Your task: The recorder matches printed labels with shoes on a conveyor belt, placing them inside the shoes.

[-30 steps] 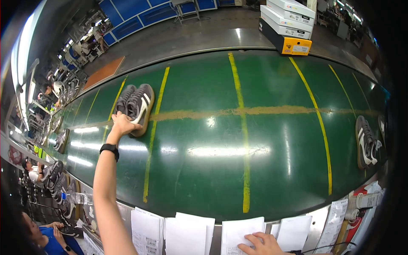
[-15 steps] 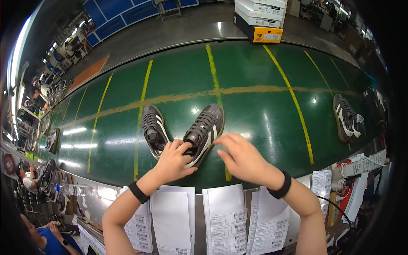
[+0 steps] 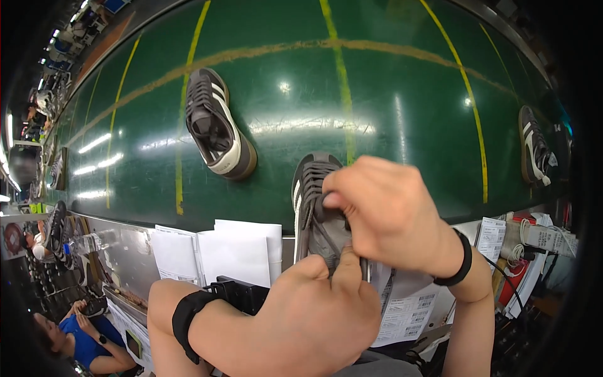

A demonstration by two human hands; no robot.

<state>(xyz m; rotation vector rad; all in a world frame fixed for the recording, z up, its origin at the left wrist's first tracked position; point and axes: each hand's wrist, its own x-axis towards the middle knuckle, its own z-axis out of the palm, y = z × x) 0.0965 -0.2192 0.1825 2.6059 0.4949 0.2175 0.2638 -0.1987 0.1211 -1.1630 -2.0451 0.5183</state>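
Both hands, left hand [image 3: 314,314] and right hand [image 3: 386,210], grip a grey, white-striped, laced sneaker [image 3: 317,207].

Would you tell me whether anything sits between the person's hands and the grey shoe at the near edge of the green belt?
Nothing visible does: the right hand and left hand already grip the grey shoe directly.

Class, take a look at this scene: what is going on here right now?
A person stands at a green conveyor belt holding a grey sneaker with both hands. The right hand grips its laces from above, the left hand supports it from below. Its partner, a second grey sneaker, lies on the belt; another shoe lies far right.
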